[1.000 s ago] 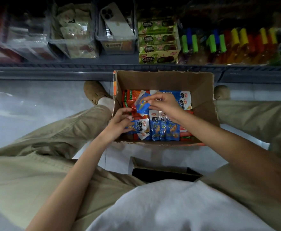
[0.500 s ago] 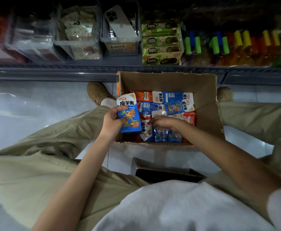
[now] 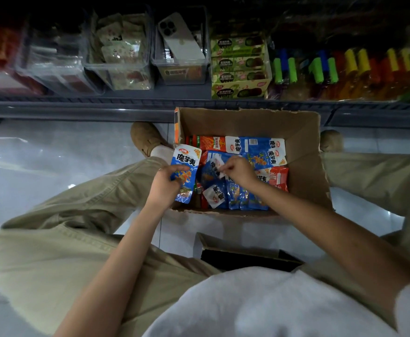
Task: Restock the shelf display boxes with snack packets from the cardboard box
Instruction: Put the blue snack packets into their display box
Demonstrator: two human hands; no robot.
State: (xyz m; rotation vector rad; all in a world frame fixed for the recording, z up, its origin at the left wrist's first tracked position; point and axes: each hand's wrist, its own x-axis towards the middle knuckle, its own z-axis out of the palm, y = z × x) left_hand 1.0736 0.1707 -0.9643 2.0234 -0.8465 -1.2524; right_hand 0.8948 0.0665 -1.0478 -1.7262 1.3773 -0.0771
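On the shelf (image 3: 77, 108) at the far left stand clear bins (image 3: 53, 69), one of them with pale packets (image 3: 119, 52) in it, and another with a phone (image 3: 179, 37) leaning inside. On the floor (image 3: 53, 154) below, a tan shoe (image 3: 145, 137) sits just beside the cardboard box (image 3: 306, 152). The left hand (image 3: 165, 186) has its grip closed on a large blue packet (image 3: 185, 176), thumb across the front, holding it upright over the box's left wall. Inside the box, the right hand (image 3: 238, 170) pinches the white edge of a small blue packet (image 3: 211, 170), its grip closed on it among more blue and orange packets (image 3: 209, 143). Behind the box, a green display box (image 3: 240, 88) stands on the shelf, with coloured tubes (image 3: 345, 69) to its right.
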